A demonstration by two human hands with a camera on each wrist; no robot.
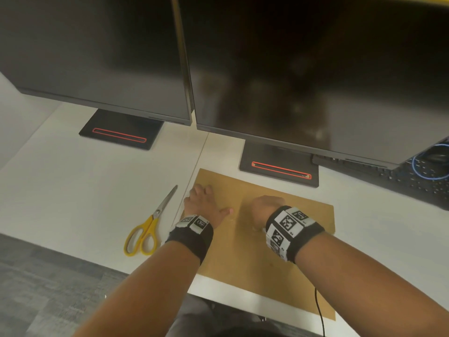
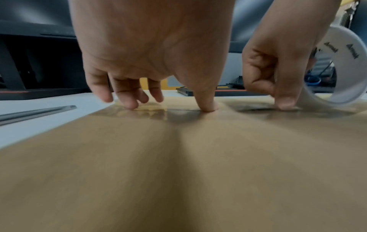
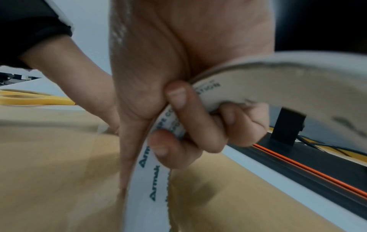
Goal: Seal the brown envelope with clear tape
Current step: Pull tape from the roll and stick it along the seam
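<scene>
1. Brown paper envelope (image 1: 274, 259) lies flat on the white desk (image 1: 85, 181), in front of the right-hand monitor's stand (image 1: 279, 166), its near corner reaching past the desk edge.
2. Clear tape strip (image 2: 151, 112) shows only in the left wrist view: a glossy band along the envelope's far part, running from under the left fingers toward the right hand.
3. Tape roll (image 2: 337, 62) is hidden behind the right hand in the head view; both wrist views show it standing on edge on the envelope.
4. Left hand (image 1: 204, 203) lies spread, palm down, on the envelope's left part; its fingertips (image 2: 131, 105) and thumb press the tape onto the paper.
5. Right hand (image 1: 264, 210) is curled round the roll, fingers hooked through the core and thumb pointing down to the envelope.
6. Printing inside the white core reads partly "Arm…" in teal; the rest is blurred.
7. Yellow-handled scissors (image 1: 148, 227) lie closed on the desk just left of the envelope.
8. Both wrists carry black bands with black-and-white square markers (image 1: 289, 221).
9. Two dark monitors (image 1: 315, 69) stand behind; a black keyboard (image 1: 401, 181) sits at far right.
</scene>
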